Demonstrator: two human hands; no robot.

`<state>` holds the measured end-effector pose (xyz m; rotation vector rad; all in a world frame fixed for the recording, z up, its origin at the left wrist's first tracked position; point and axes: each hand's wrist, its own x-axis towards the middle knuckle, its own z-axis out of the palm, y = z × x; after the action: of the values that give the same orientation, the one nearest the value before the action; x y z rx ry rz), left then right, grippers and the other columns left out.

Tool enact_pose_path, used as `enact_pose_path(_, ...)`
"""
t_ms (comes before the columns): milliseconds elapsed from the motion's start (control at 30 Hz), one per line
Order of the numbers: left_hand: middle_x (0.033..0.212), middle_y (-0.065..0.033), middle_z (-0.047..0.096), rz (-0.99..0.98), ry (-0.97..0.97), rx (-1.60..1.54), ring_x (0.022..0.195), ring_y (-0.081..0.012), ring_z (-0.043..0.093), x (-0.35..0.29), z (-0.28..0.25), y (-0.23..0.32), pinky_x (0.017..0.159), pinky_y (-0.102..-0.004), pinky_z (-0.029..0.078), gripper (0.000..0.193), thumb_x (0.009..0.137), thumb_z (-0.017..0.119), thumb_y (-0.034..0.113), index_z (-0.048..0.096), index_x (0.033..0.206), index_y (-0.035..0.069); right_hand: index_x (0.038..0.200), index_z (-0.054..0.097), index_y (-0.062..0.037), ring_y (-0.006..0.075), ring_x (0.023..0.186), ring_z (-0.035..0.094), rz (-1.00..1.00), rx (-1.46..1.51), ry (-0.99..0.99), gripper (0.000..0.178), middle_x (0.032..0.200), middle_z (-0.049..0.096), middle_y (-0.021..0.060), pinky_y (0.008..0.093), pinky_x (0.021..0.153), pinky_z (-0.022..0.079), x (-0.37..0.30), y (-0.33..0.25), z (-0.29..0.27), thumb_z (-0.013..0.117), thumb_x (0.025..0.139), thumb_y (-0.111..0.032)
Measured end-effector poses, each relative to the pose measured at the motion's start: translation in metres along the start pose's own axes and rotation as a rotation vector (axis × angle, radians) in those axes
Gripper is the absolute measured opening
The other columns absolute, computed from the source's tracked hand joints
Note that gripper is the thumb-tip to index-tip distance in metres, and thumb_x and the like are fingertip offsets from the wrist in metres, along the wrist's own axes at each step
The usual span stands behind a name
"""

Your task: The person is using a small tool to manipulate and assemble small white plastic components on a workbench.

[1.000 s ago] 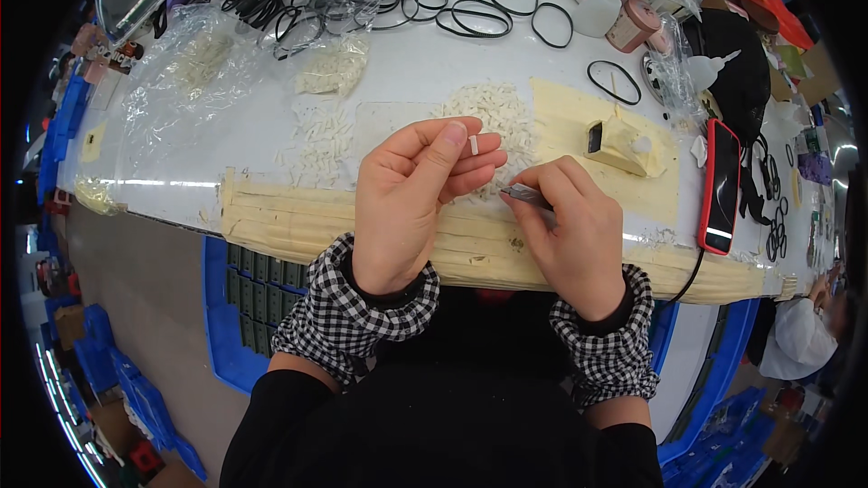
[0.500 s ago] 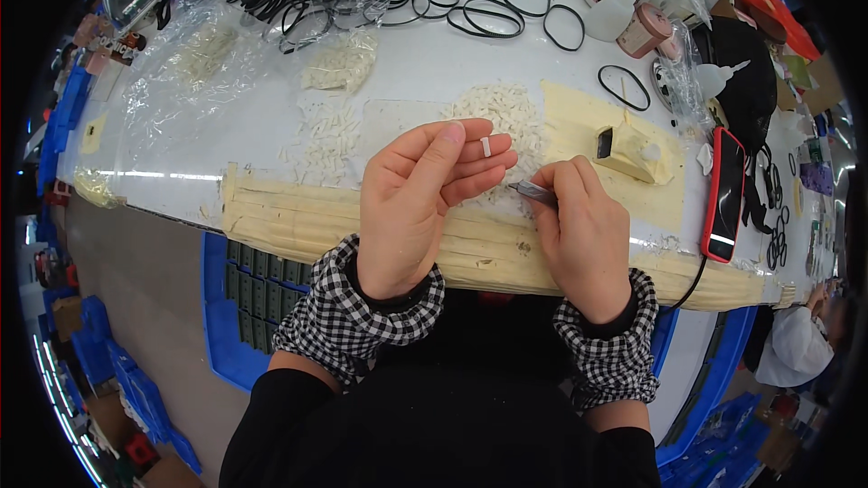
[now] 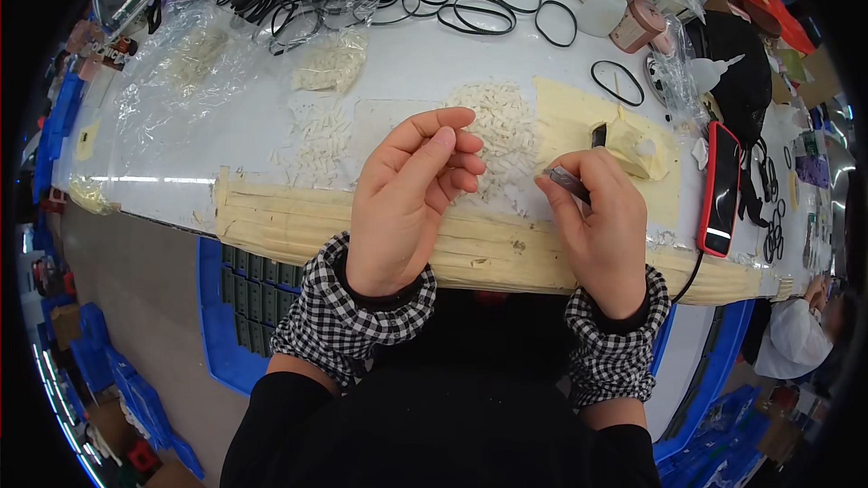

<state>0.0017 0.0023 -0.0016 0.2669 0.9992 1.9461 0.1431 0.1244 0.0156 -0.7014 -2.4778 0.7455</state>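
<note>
My left hand (image 3: 398, 199) is raised palm up over the front of the table, its fingers curled in and the thumb beside the index finger; whatever lies inside them is hidden. My right hand (image 3: 601, 226) grips a small flat grey metal tool (image 3: 568, 184) between thumb and fingers. Between and beyond the hands lies a heap of small white pieces (image 3: 502, 122). A yellow-taped block (image 3: 637, 152) with a dark part on its left side stands just past my right hand, on a yellow taped patch (image 3: 561, 108).
More white pieces (image 3: 321, 140) are scattered left of my left hand, below a clear bag of them (image 3: 330, 68). Black rubber rings (image 3: 479, 16) pile up at the back. A red-cased phone (image 3: 720, 190) with a cable lies at right. Yellow tape covers the front edge (image 3: 362, 228).
My left fingers have curled in, and the small white strip that lay on them is out of sight. My right hand has moved right with the grey tool, away from the left hand.
</note>
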Motion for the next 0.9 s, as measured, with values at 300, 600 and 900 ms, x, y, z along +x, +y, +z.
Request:
enact_pose_path(300, 0.095, -0.0059, 0.061, -0.007, -0.061, 0.086, 0.084, -0.0097, 0.057, -0.002, 0.002, 0.000, 0.073, -0.0220, 0.047, 0.021, 0.094, 0.054, 0.010, 0.057, 0.111, -0.002, 0.089, 0.056, -0.0048, 0.0272, 0.064, 0.058, -0.053, -0.200, -0.074, 0.018, 0.080, 0.056, 0.0073, 0.0330, 0.055, 0.045, -0.001, -0.007, 0.013, 0.066, 0.075, -0.003)
enact_pose_path(600, 0.083, -0.0031, 0.062, -0.089, -0.225, 0.203, 0.072, -0.0067, 0.057, -0.003, 0.002, 0.003, 0.066, -0.0196, 0.047, 0.014, 0.091, 0.061, 0.011, 0.061, 0.098, -0.001, 0.087, 0.055, -0.0019, 0.0217, 0.062, 0.053, -0.048, 0.303, -0.039, 0.012, 0.077, 0.054, 0.0088, 0.0292, 0.053, 0.042, 0.001, -0.023, 0.003, 0.065, 0.081, -0.004)
enact_pose_path(900, 0.078, 0.0004, 0.051, -0.264, -0.298, 0.026, 0.066, -0.0046, 0.042, -0.005, 0.000, 0.003, 0.058, -0.0175, 0.034, 0.019, 0.098, 0.049, 0.021, 0.053, 0.097, 0.003, 0.082, 0.055, -0.0046, 0.0244, 0.059, 0.056, -0.199, 0.073, 0.013, 0.032, 0.073, 0.054, 0.0077, 0.0319, 0.050, 0.044, 0.002, -0.017, 0.002, 0.071, 0.079, -0.032)
